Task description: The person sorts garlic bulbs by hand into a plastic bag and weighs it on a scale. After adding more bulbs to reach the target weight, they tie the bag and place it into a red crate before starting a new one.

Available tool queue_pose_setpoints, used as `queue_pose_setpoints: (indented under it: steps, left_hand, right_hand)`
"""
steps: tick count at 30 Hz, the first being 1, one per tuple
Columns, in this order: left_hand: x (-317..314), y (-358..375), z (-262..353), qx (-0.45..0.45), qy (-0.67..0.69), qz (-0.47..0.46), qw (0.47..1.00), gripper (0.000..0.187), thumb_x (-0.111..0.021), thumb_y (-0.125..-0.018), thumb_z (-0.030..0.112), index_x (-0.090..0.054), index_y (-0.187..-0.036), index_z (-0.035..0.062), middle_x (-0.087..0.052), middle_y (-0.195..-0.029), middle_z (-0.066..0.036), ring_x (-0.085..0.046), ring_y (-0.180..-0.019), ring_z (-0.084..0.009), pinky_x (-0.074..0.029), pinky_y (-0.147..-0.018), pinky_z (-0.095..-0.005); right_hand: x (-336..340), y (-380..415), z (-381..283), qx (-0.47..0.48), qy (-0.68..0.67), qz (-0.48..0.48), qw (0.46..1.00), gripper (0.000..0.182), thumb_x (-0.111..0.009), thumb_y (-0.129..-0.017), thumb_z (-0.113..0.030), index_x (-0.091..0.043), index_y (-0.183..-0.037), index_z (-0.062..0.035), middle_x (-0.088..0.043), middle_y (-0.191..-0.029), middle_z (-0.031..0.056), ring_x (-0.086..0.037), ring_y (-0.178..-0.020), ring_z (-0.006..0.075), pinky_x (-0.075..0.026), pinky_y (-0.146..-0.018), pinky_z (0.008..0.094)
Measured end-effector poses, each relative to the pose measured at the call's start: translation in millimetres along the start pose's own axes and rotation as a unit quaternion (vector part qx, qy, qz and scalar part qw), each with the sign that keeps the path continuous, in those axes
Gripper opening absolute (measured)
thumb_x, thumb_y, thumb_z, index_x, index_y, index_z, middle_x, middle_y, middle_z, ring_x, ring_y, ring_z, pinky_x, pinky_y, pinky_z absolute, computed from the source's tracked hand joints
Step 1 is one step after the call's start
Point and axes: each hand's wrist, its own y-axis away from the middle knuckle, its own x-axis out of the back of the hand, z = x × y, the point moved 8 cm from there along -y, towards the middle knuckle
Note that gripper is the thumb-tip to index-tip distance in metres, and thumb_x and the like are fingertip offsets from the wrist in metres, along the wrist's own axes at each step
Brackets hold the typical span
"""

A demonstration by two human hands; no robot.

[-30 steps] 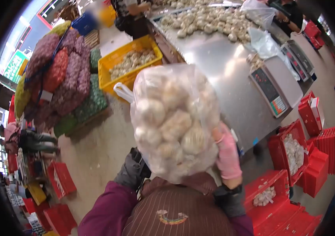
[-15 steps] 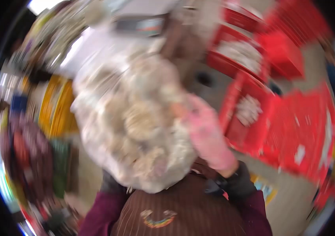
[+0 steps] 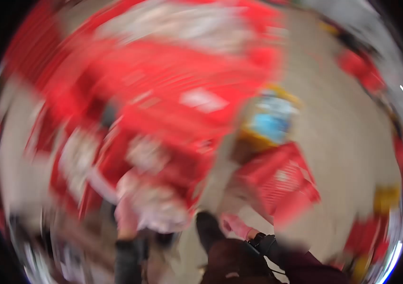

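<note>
My left hand (image 3: 126,215), in a pink glove, grips the left side of a bag of pale, lumpy pieces (image 3: 161,208). The bag hangs over the near end of a red crate (image 3: 180,165) with more pale pieces inside. Lower and to the right, my right hand (image 3: 235,226), also pink-gloved, is away from the bag, beside my dark shoe (image 3: 207,227). Motion smears its fingers, and nothing can be made out in it.
Red crates (image 3: 163,80) fill the upper left, one heaped with pale pieces. Another crate with pale contents (image 3: 76,156) lies at the left. A yellow-edged box (image 3: 271,118) and a red basket (image 3: 279,177) stand on the floor (image 3: 348,146) to the right.
The view has swung round to the red crates. The large bag that filled the middle now appears lower and smaller, at my left hand. My right hand has come away from it.
</note>
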Motion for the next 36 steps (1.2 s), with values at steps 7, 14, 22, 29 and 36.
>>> queue_pose_setpoints:
  steps: [7, 14, 22, 29, 36]
  left_hand:
    - [-74.9, -191.3, -64.1, 0.071, -0.202, -0.050, 0.975, 0.025, -0.049, -0.093, 0.015, -0.058, -0.113, 0.0030, -0.062, -0.106, -0.010, -0.058, -0.098, -0.0230, -0.047, -0.089, -0.0359]
    - [-60.5, -116.0, -49.1, 0.009, -0.136, -0.109, 0.985, 0.020, -0.051, -0.092, 0.014, -0.060, -0.106, 0.0042, -0.062, -0.100, -0.009, -0.059, -0.091, -0.0219, -0.049, -0.085, -0.0364]
    - [15.6, 362.4, 3.0, -0.223, -0.224, -0.237, 0.919, 0.021, -0.060, -0.087, 0.012, -0.063, -0.105, 0.0012, -0.064, -0.093, -0.016, -0.062, -0.082, -0.0273, -0.050, -0.077, -0.0355]
    - [430.0, 679.3, 9.2, -0.298, -0.458, 0.405, 0.733, 0.018, -0.061, -0.076, 0.010, -0.062, -0.093, 0.0065, -0.061, -0.085, -0.011, -0.058, -0.085, -0.0313, -0.047, -0.077, -0.0413]
    - [664.8, 807.5, -15.1, -0.249, -0.436, 0.604, 0.620, 0.016, -0.066, -0.078, 0.013, -0.065, -0.092, 0.0043, -0.063, -0.090, -0.013, -0.057, -0.090, -0.0328, -0.046, -0.080, -0.0413]
  right_hand:
    - [200.6, 194.8, 247.5, -0.177, -0.229, 0.488, 0.824, 0.033, -0.060, -0.087, -0.037, -0.063, -0.083, -0.0048, -0.058, -0.065, 0.0063, -0.055, -0.051, 0.0172, -0.045, -0.047, 0.0334]
    - [160.6, 180.6, 298.7, -0.154, -0.070, 0.310, 0.935, 0.017, -0.055, -0.086, -0.021, -0.060, -0.087, -0.0046, -0.058, -0.071, 0.0062, -0.058, -0.056, 0.0188, -0.046, -0.048, 0.0333]
    - [-80.5, 76.4, -21.1, 0.144, -0.025, -0.003, 0.989, 0.012, -0.061, -0.087, -0.020, -0.060, -0.095, -0.0111, -0.051, -0.069, -0.0036, -0.048, -0.057, 0.0081, -0.039, -0.052, 0.0227]
    - [-428.3, 234.4, -14.2, 0.347, 0.131, -0.123, 0.921, 0.012, -0.057, -0.091, -0.018, -0.061, -0.088, -0.0079, -0.056, -0.074, -0.0034, -0.047, -0.061, 0.0046, -0.035, -0.051, 0.0207]
    - [-793.7, 435.7, 137.3, 0.546, 0.366, -0.400, 0.638, 0.012, -0.059, -0.084, -0.011, -0.063, -0.080, -0.0003, -0.052, -0.060, -0.0005, -0.048, -0.057, 0.0060, -0.040, -0.055, 0.0236]
